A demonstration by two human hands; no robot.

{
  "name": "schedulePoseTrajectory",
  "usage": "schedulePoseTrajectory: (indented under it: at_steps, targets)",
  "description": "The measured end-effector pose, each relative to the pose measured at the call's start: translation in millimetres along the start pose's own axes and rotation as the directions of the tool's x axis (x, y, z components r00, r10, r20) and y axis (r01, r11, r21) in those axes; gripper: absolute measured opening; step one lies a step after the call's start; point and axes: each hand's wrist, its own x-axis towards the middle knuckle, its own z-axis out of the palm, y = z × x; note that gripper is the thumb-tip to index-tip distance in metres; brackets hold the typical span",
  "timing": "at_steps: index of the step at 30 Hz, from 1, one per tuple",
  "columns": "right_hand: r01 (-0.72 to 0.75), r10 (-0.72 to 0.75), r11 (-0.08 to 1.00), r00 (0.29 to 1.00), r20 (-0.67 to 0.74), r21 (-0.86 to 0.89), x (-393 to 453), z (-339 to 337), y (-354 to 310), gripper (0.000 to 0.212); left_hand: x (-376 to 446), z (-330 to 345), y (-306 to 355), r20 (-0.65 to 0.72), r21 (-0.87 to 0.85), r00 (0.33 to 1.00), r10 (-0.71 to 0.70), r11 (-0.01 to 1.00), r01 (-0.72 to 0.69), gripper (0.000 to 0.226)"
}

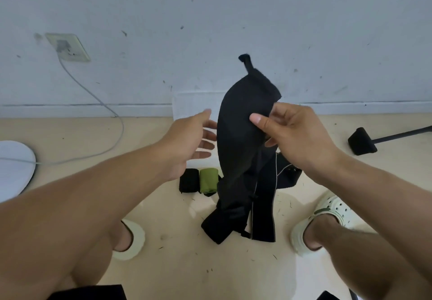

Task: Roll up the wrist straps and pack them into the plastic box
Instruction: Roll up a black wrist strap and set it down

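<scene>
My right hand (pixel 292 133) pinches a long black wrist strap (pixel 240 133) near its upper end and holds it up over the floor; a thin loop sticks up from the strap's top. The strap's lower end hangs down onto a heap of other black straps (pixel 261 217) on the floor. My left hand (pixel 191 138) is open, with its fingers spread just left of the held strap, not gripping it. A rolled black strap (pixel 189 180) and a rolled green strap (pixel 208 180) lie side by side on the floor. The clear plastic box (pixel 194 105) stands behind them against the wall, partly hidden by my hands.
A white wall with a socket (pixel 67 47) and a grey cable (pixel 93 98) is on the left. A white round object (pixel 14 166) lies at the far left. A black stand foot (pixel 362 141) is at the right. My feet in pale clogs (pixel 327 220) flank the heap.
</scene>
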Motion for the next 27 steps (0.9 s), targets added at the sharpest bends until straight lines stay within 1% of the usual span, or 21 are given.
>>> schedulePoseTrajectory:
  at_steps: [2,3,5,6,7,8,9,10,11,12,13,15,16,17,18,19,21,23,25,26,27]
  targets:
    - [-0.018,0.024,0.996,0.997,-0.072,0.092,1.9,-1.1,0.5,0.031,2.8,-0.4,-3.7,0.055,0.075,0.998,-0.015,0.997,0.011,0.045]
    - [-0.027,0.043,0.989,0.994,-0.104,0.149,3.4,-1.8,0.7,0.032,3.4,-0.1,-3.6,0.107,0.082,0.994,-0.007,0.997,-0.001,0.051]
    - [-0.052,0.098,0.96,0.983,-0.158,0.274,5.2,-4.3,-2.6,0.03,2.1,3.1,-2.0,0.276,0.078,0.961,0.014,0.996,-0.037,0.065]
    - [-0.062,0.124,0.942,0.977,-0.171,0.33,6.2,-6.3,-4.0,0.028,-0.2,6.5,-2.1,0.355,0.073,0.935,0.024,0.996,-0.053,0.065]
    - [-0.066,0.141,0.927,0.973,-0.181,0.369,7.1,-8.4,-5.6,0.025,-2.5,10.1,-2.8,0.393,0.05,0.919,0.041,0.997,-0.066,0.058]
    - [-0.068,0.15,0.919,0.971,-0.184,0.388,8.4,-10.6,-6.0,0.022,-3.8,13.8,-4.4,0.39,0.012,0.919,0.064,0.997,-0.075,0.047]
    - [-0.074,0.151,0.922,0.973,-0.175,0.381,10.0,-12.6,-5.1,0.021,-5.3,17.3,-5.6,0.363,-0.027,0.928,0.087,0.996,-0.083,0.038]
    - [-0.097,0.154,0.933,0.978,-0.14,0.347,11.5,-14.7,-3.1,0.026,-7.0,20.1,-5.7,0.324,-0.073,0.939,0.111,0.993,-0.092,0.033]
    - [-0.131,0.157,0.95,0.985,-0.07,0.285,13.1,-17.3,0.2,0.035,-8.3,21.8,-4.5,0.283,-0.132,0.95,0.129,0.987,-0.094,0.031]
    - [-0.17,0.165,0.964,0.986,0.039,0.205,13.6,-19.6,3.6,0.045,-9.1,22.2,-2.3,0.245,-0.206,0.959,0.14,0.974,-0.09,0.03]
    - [-0.198,0.176,0.974,0.968,0.177,0.112,13.3,-21.4,7.7,0.052,-9.7,21.3,1.4,0.218,-0.293,0.965,0.143,0.953,-0.075,0.029]
    - [-0.216,0.216,0.975,0.871,0.44,-0.052,8.6,-22.1,14.7,0.055,-9.7,16.9,9.3,0.195,-0.456,0.972,0.129,0.89,-0.026,0.028]
    - [-0.22,0.246,0.969,0.819,0.518,-0.112,7.2,-21.0,19.8,0.051,-8.4,14.1,11.7,0.186,-0.523,0.976,0.114,0.852,0.0,0.028]
    - [-0.221,0.273,0.962,0.784,0.557,-0.16,7.4,-18.9,26.3,0.045,-8.2,11.7,13.3,0.18,-0.582,0.979,0.096,0.813,0.027,0.029]
    - [-0.223,0.3,0.954,0.769,0.564,-0.203,7.8,-15.6,31.8,0.039,-7.5,9.6,13.7,0.176,-0.624,0.982,0.076,0.779,0.051,0.029]
    - [-0.216,0.315,0.947,0.773,0.55,-0.239,9.3,-12.3,37.7,0.036,-7.5,8.2,14.3,0.175,-0.658,0.983,0.057,0.749,0.073,0.029]
    - [-0.216,0.326,0.939,0.809,0.489,-0.268,13.1,-4.2,46.5,0.036,-8.3,6.5,15.8,0.186,-0.697,0.982,0.042,0.709,0.102,0.03]
    - [-0.257,0.322,0.945,0.842,0.433,-0.202,15.4,2.9,48.4,0.022,-7.5,5.4,18.1,0.167,-0.693,0.985,0.037,0.716,0.09,0.031]
    - [-0.345,0.34,0.937,0.867,0.363,-0.052,18.8,7.6,43.1,0.017,-6.5,5.0,18.8,0.055,-0.582,0.998,0.031,0.813,0.007,0.024]
    - [-0.399,0.368,0.916,0.872,0.321,0.034,20.3,8.6,38.1,0.014,-4.8,4.0,16.8,-0.028,-0.451,0.999,0.045,0.891,-0.053,0.019]
    - [-0.45,0.404,0.885,0.869,0.285,0.119,22.3,8.9,35.0,0.013,-3.2,1.0,13.2,-0.096,-0.262,0.991,0.093,0.958,-0.115,0.022]
